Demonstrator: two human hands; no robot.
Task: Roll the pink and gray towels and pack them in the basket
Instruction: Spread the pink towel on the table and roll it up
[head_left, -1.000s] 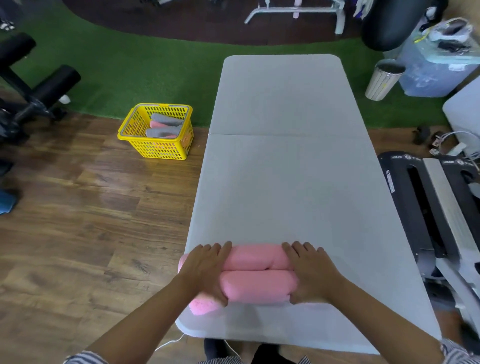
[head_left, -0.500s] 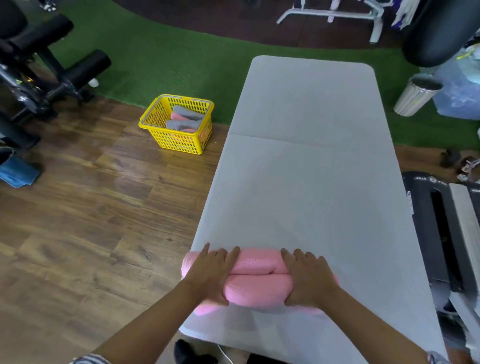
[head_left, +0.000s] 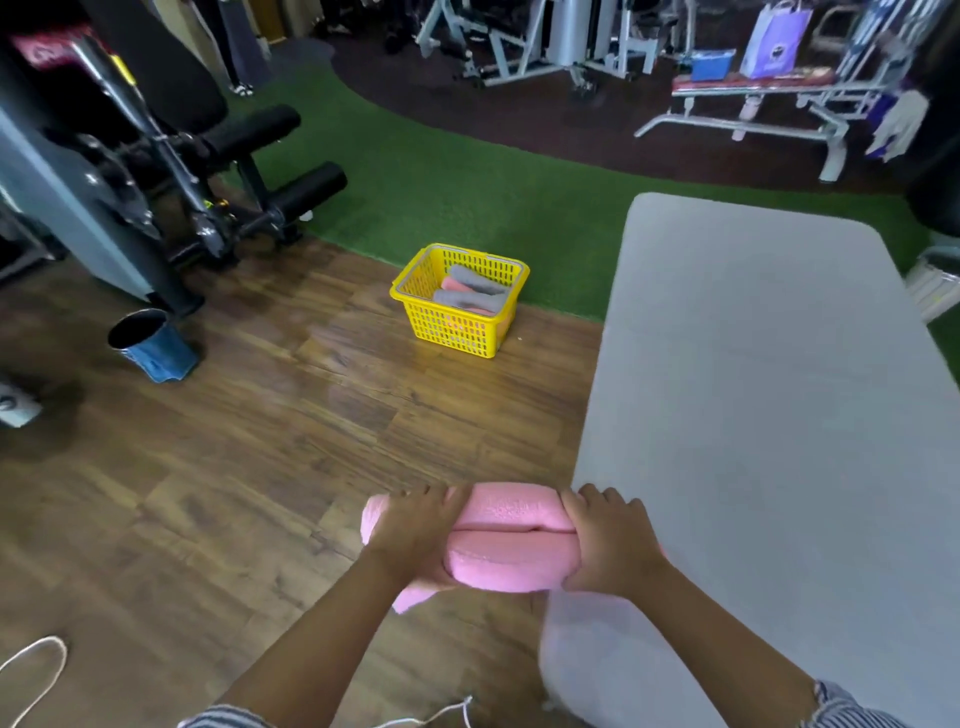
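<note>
while both hands grip it, the rolled pink towel (head_left: 511, 540) sits in the air at the near left corner of the gray bench (head_left: 779, 415), most of it over the wooden floor (head_left: 234, 493). left hand (head_left: 415, 530) wraps the left end, fingers curled over the top, a bit of pink sticking out past it on the left and below. right hand (head_left: 608, 540) clamps the right end, fingers over the top, right by the bench edge. can't tell if the towel touches the bench under that hand. the roll shows a crease running lengthwise, so it looks like two pink bulges one above the other.

yellow basket (head_left: 460, 301) stands on the floor well apart from the hands, to the left of the bench, right at the edge of the green turf (head_left: 467, 192). inside it are rolled gray towels (head_left: 470, 291) with some pink showing between and below them.

gym machine (head_left: 156, 156) with black padded rollers at far left, a dark cup (head_left: 136, 330) on a blue cloth (head_left: 161, 356) near its foot. weight benches (head_left: 753, 98) at the back, a purple bag (head_left: 774, 36) on one. white cord (head_left: 31, 670) on the floor at bottom left. striped sleeves (head_left: 852, 712) at the bottom edge.
</note>
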